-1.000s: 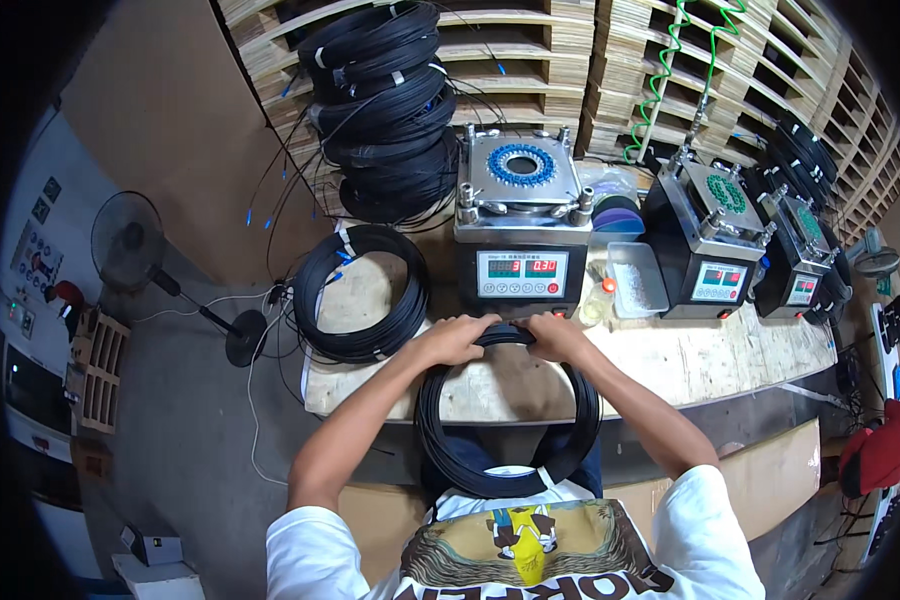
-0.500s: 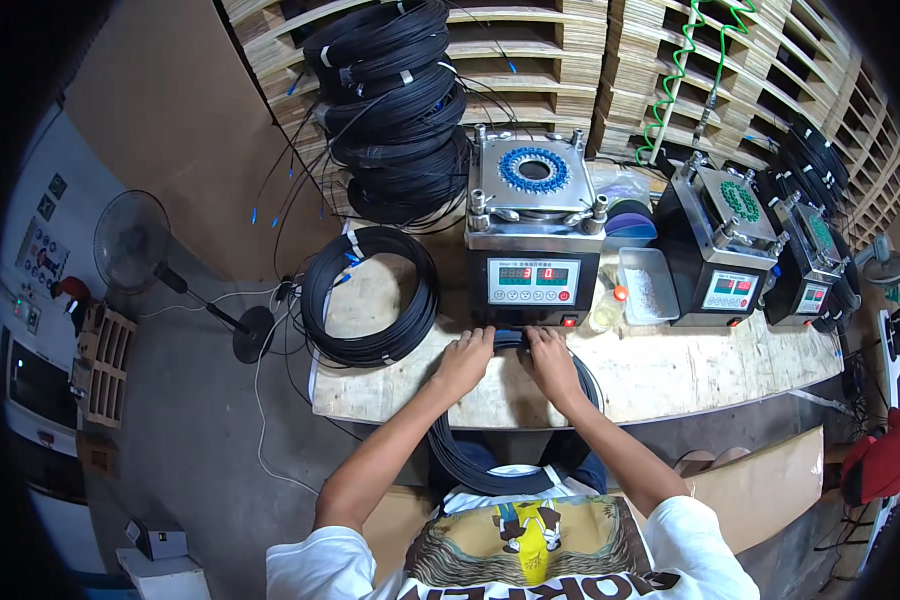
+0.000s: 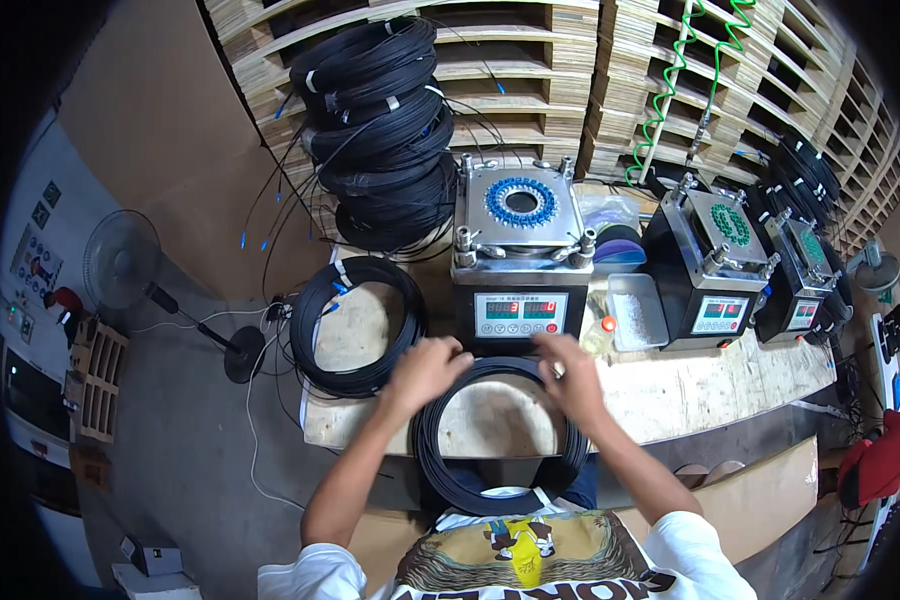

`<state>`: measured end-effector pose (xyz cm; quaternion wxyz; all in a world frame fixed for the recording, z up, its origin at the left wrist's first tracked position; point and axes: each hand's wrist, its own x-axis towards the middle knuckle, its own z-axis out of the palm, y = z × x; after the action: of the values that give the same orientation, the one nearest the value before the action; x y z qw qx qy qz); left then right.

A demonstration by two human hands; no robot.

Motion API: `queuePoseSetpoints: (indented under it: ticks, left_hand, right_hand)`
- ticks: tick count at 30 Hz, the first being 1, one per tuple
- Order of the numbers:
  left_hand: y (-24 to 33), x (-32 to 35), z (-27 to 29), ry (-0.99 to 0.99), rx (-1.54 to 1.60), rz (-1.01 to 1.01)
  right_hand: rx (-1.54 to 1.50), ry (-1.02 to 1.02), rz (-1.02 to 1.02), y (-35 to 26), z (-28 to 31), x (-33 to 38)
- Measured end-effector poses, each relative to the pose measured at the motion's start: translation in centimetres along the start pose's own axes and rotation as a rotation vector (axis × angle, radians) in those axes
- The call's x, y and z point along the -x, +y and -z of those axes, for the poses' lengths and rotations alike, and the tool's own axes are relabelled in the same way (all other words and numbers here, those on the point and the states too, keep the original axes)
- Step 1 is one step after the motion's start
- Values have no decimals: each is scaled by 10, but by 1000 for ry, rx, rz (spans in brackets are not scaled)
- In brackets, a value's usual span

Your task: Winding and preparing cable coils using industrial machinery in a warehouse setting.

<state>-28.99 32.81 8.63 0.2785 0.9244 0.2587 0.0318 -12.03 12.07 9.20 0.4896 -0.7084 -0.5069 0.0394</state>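
Note:
A coil of black cable (image 3: 429,436) lies at the table's front edge, its near side overhanging toward my lap, with a white tie on its lower part. My left hand (image 3: 430,374) is over the coil's upper left, fingers loosely bent and apart. Over its upper right is my right hand (image 3: 573,378), fingers bent and spread, with a small pale spot by the thumb that I cannot make out. Just beyond the coil stands a polishing machine (image 3: 522,313) with a lit display and a ring of blue connectors (image 3: 521,203) on its metal top.
Left of me lies another black cable coil (image 3: 407,345) with blue-tipped ends; behind it rises a tall stack of coils (image 3: 370,120). To the right are a small bottle with a red cap (image 3: 600,337), a clear tray (image 3: 637,312) and two similar machines (image 3: 720,270) bearing green connectors. A fan (image 3: 122,265) stands left.
Both hands have come off the coil's far edge and moved apart. The coil now shows as a fuller ring in front of the machine. The whole view has shifted slightly.

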Motion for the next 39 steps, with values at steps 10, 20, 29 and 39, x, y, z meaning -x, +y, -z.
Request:
queuePoseSetpoints:
  ticks: [10, 20, 29, 39]
  left_hand:
    - [29, -141, 100, 135, 643, -136]
    - [36, -162, 118, 55, 1041, -217]
    - [46, -162, 162, 34, 618, -361]
    - [14, -174, 94, 577, 285, -426]
  right_hand:
    - [49, 19, -248, 107, 76, -234]
    - [-584, 64, -436, 88, 66, -271]
    - [-901, -11, -394, -18, 106, -330]
    - [-457, 37, -450, -1, 53, -345]
